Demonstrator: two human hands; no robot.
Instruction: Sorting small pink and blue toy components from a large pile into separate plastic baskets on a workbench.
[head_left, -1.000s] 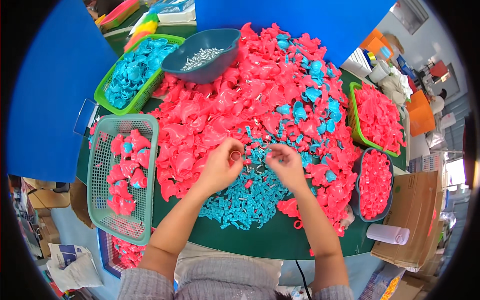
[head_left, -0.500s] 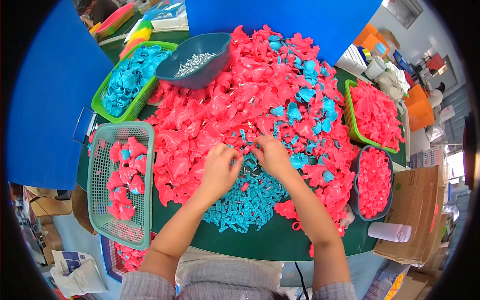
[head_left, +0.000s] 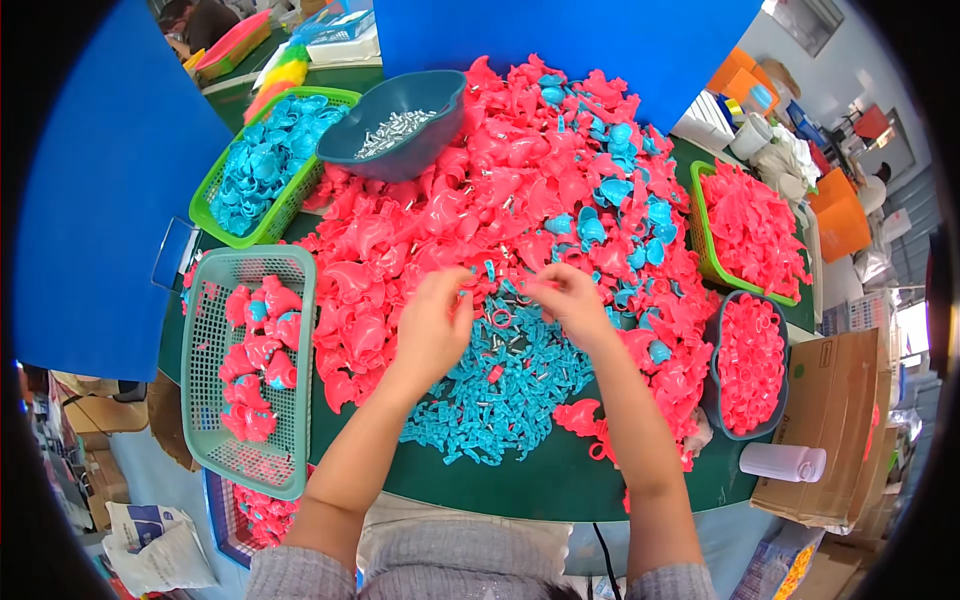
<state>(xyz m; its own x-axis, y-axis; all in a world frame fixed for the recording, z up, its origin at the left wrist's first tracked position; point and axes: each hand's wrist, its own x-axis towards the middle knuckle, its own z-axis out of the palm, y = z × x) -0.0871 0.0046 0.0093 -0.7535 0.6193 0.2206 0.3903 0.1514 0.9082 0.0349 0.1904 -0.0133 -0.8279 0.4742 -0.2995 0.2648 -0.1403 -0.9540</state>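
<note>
Lower ctr of frame, small blue pcs [head_left: 500, 400] lie heaped on the green table [head_left: 560, 490], btwn the forearms [head_left: 372, 440]. Just above, L hand [head_left: 432, 325] is curled, thumb & fingertips a narrow gap apart; R hand [head_left: 572, 305] has thumb & index nearly together. Can't tell if either grips anything, tips too small. Pink ring [head_left: 501, 318] sits atop the blue heap btwn the hands, R of L thumb, below R fingertips, apart from both. Mid-left: teal basket [head_left: 307, 400] w/ pink-&-blue figures [head_left: 258, 350]; mid-right: dark tub [head_left: 712, 390] of pink rings. Beyond the hands, pink shells [head_left: 350, 265] fill upper ctr. Upper left: dark bowl [head_left: 435, 150] w/ metal pins [head_left: 395, 130]; blue panel [head_left: 560, 35] behind.
</note>
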